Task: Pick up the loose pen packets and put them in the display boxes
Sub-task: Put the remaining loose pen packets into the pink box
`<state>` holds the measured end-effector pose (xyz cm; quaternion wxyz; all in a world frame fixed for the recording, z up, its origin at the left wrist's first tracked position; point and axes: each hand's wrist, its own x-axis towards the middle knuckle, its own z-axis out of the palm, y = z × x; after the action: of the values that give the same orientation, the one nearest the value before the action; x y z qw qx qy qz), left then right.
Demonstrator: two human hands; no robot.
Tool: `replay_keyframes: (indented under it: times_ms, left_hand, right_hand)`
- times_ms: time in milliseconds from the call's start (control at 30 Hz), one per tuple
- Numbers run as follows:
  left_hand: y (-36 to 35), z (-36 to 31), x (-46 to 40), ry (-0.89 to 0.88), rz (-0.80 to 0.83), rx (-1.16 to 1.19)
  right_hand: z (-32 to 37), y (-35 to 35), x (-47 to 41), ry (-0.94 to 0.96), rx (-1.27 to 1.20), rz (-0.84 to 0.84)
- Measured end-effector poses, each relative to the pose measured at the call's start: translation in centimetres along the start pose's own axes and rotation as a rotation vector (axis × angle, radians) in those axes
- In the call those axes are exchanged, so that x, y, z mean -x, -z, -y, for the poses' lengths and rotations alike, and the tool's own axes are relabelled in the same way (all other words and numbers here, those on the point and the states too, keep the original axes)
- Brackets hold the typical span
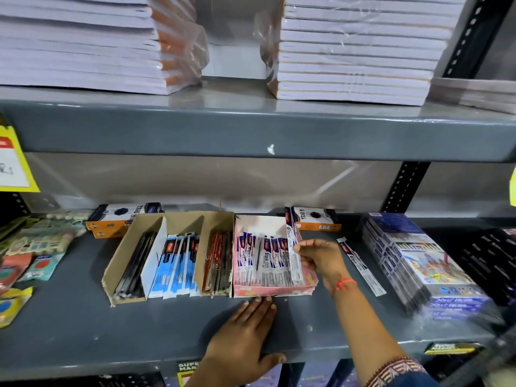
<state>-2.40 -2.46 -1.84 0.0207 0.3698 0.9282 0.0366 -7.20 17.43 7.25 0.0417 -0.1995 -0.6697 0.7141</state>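
A pink display box (275,290) stands on the grey shelf, filled with white and purple pen packets. My right hand (321,259) grips one such pen packet (293,248) upright at the box's right side. My left hand (245,333) lies flat on the shelf, fingertips touching the box's front wall. One loose pen packet (360,265) lies on the shelf to the right of the box. A brown cardboard display box (122,263) to the left holds black pens, blue packets and red pens.
Orange and white boxes (120,219) sit behind the display boxes. Colour pencil packs (427,263) are stacked at the right, and mixed stationery (36,247) lies at the left. Stacks of notebooks (354,51) fill the shelf above. A yellow price tag (14,163) hangs at the left.
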Motion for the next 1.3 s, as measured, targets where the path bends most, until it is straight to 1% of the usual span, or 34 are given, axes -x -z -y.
replay_keyframes:
  times_ms: [67, 100, 167, 200, 267, 400, 467, 533, 567, 600, 633, 667, 700, 733, 767, 833, 900, 933, 967, 1033, 1067, 1100, 1133, 1167, 1267, 1300]
  left_hand:
    - [0.5, -0.1, 0.1, -0.002, 0.021, 0.030]
    - [0.5, 0.0, 0.0, -0.025, -0.013, 0.014]
    - [0.2, 0.3, -0.2, -0.039, -0.061, -0.062]
    - [-0.1, 0.3, -0.3, -0.037, -0.021, -0.022]
    - [-0.3, 0.2, -0.4, -0.012, 0.071, -0.002]
    - [-0.5, 0.0, -0.2, -0.008, 0.104, -0.006]
    - [-0.3, -0.1, -0.2, 0.025, 0.076, -0.038]
    - [0.3, -0.3, 0.1, 0.000, 0.033, -0.007]
    - [0.6, -0.4, 0.1, -0.011, 0.032, 0.007]
    - [0.4, -0.2, 0.0, -0.008, 0.019, -0.028]
    - [0.4, -0.2, 0.0, -0.058, -0.005, -0.070]
    - [0.3, -0.2, 0.0, -0.093, -0.071, -0.077]
    - [0.3, -0.1, 0.1, -0.110, -0.062, -0.082]
    - [0.1, 0.1, 0.1, -0.079, 0.051, -0.041]
    - [0.0, 0.0, 0.1, -0.043, 0.091, -0.058]
    - [0.3, -0.6, 0.1, -0.031, 0.083, -0.102]
    - [0.8, -1.0, -0.1, -0.075, 0.011, -0.044]
    - [0.5, -1.3, -0.4, -0.111, -0.041, -0.073]
    - [0.4, -1.6, -0.8, -0.144, -0.051, -0.079]
    - [0.3, -1.9, -1.3, -0.218, -0.157, -0.116]
    - [0.4, -2.1, -1.6, -0.232, -0.128, -0.084]
    - [0.0, -2.1, -1.8, -0.216, -0.043, -0.043]
    - [0.4, -2.3, -1.8, -0.220, 0.007, -0.019]
    - [0.3, -2.3, -1.8, -0.217, 0.009, 0.002]
    - [0.1, -1.9, -1.9, -0.164, -0.048, -0.040]
    - [0.2, -1.8, -1.7, -0.130, 0.019, -0.003]
  right_hand:
    - [-0.3, -0.7, -0.9, 0.014, 0.303, -0.108]
    - [-0.3, -1.0, -1.2, 0.046, 0.500, -0.154]
    - [-0.2, -1.8, -1.6, 0.096, 0.839, -0.182]
    - [-0.2, -2.2, -1.7, 0.112, 0.951, -0.180]
    - [-0.4, -2.7, -1.9, 0.121, 1.081, -0.173]
    - [-1.2, -3.2, -2.1, 0.135, 1.218, -0.188]
    - [-1.4, -3.1, -1.8, 0.160, 1.252, -0.192]
    - [-1.2, -2.9, -1.4, 0.200, 1.231, -0.209]
    - [-1.1, -2.7, -1.1, 0.220, 1.197, -0.227]
    - [-0.9, -2.4, -0.9, 0.238, 1.150, -0.250]
    - [-0.6, -1.9, -0.7, 0.246, 1.101, -0.283]
    - [-0.3, -1.4, -0.4, 0.249, 1.056, -0.319]
    - [-0.1, -0.6, -0.2, 0.240, 1.015, -0.355]
    - [0.0, 0.4, 0.0, 0.220, 0.985, -0.390]
    - [0.0, 1.6, 0.0, 0.180, 0.969, -0.416]
    - [-0.7, 4.3, -0.1, 0.081, 0.993, -0.439]
    - [-1.8, 6.5, -0.4, -0.016, 1.076, -0.449]
    - [-2.3, 7.3, -0.6, -0.061, 1.112, -0.459]
    - [-2.7, 8.0, -0.7, -0.096, 1.133, -0.469]
    - [-3.3, 8.9, -1.1, -0.131, 1.145, -0.477]
    - [-3.5, 9.2, -1.3, -0.140, 1.147, -0.478]
    - [-3.8, 9.4, -1.7, -0.136, 1.138, -0.477]
    - [-4.0, 9.7, -2.2, -0.131, 1.111, -0.478]
    - [-4.1, 9.9, -2.6, -0.130, 1.071, -0.483]
    - [-4.2, 10.6, -3.7, -0.125, 0.968, -0.458]
    - [-4.2, 10.7, -3.9, -0.122, 0.950, -0.449]
